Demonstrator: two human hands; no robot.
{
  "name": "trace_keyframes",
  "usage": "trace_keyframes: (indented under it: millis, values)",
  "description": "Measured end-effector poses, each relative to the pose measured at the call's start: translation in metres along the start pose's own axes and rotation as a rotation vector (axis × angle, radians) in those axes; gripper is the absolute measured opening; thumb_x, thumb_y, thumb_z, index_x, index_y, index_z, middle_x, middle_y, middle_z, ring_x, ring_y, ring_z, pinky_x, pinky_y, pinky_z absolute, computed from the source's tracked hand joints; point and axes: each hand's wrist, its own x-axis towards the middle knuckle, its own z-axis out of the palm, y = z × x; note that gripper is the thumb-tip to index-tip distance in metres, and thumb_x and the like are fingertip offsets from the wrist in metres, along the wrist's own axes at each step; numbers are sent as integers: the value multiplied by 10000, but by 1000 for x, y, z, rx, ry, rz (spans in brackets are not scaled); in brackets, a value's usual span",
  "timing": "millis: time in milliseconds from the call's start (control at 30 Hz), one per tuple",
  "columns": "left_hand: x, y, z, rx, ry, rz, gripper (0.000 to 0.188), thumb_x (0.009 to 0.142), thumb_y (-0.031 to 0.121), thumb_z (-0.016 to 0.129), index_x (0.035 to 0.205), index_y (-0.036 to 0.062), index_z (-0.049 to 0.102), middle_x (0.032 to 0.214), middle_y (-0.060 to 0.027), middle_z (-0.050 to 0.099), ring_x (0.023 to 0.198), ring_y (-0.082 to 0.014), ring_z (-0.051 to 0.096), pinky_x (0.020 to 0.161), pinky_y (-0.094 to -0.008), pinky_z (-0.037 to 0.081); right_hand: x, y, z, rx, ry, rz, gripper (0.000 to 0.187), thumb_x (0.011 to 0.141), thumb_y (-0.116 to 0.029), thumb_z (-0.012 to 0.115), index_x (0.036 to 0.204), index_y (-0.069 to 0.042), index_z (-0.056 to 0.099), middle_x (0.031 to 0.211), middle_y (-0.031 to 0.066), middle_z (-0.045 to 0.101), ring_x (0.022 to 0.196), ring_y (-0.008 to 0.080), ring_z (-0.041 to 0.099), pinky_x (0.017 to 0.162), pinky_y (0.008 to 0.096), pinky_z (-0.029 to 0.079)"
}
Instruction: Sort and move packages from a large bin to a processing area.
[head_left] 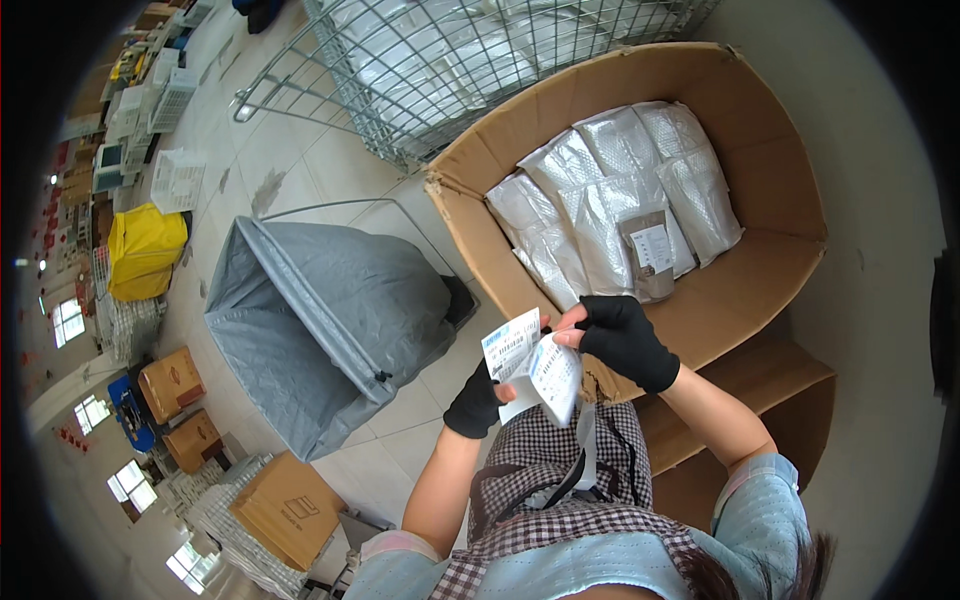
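Observation:
White printed labels [556,378], in what looks like a folded strip or stack, are held up in front of my apron. My left hand [474,408], in a black fingerless glove, grips them from the left with the thumb on top. At their upper edge my right hand [630,342], gloved the same way, pinches a corner between thumb and fingers. Just beyond is an open cardboard box [775,190] holding several silvery bubble-wrap packages [602,200]. On top of these lies a brownish clear packet [655,284] with a white label.
A grey fabric bag on a wire frame [350,290] stands on the tiled floor to the left. Behind the box is a wire mesh cage [440,85] full of wrapped packages. Another open carton [770,385] sits at my right. Closed cartons [290,505] and a yellow bag [145,250] are further left.

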Motion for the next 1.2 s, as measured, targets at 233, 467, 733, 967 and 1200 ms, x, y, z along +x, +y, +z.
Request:
trace_keyframes:
  millis: [233, 467, 733, 967, 1200]
  values:
    - [-41, -25, -10, 555, 164, -268, 571, 663, 179, 688, 1156, 36, 437, 949, -19, 472, 867, -111, 437, 788, -247, 376, 32, 34, -89, 490, 337, -267, 164, 825, -154, 574, 941, -38, 571, 1064, 45, 524, 1024, 168, 494, 881, 319, 401]
    - [-133, -48, -41, 872, 313, -605, 667, 630, 147, 725, 1220, 72, 424, 884, -11, 507, 806, -121, 497, 729, -254, 427, 131, 181, -200, 408, 257, 308, 139, 823, -177, 578, 896, -64, 543, 926, 32, 570, 845, 129, 554, 763, 345, 493]
    - [-134, -52, -38, 582, 578, -675, 469, 592, 26, 635, 1038, 53, 493, 1139, -67, 494, 854, -103, 465, 735, -242, 386, 133, 316, -330, -160, 565, -157, 165, 814, -206, 584, 900, -65, 593, 846, -7, 583, 748, 96, 535, 656, 241, 434]
    - [-132, -50, -45, 618, 620, -692, 385, 580, 7, 604, 944, 57, 489, 1163, -103, 476, 1057, -174, 446, 843, -286, 360, 149, 243, -323, 5, 255, 141, 171, 800, -225, 582, 864, -68, 563, 759, 0, 549, 694, 93, 527, 611, 248, 455]
    - [-123, -50, -49, 649, 580, -694, 369, 592, 46, 602, 942, 57, 488, 1122, -100, 489, 1096, -188, 427, 878, -307, 349, 174, 292, -282, -426, 542, -37, 247, 742, -154, 611, 978, -93, 567, 875, 43, 560, 837, 168, 550, 715, 286, 442]
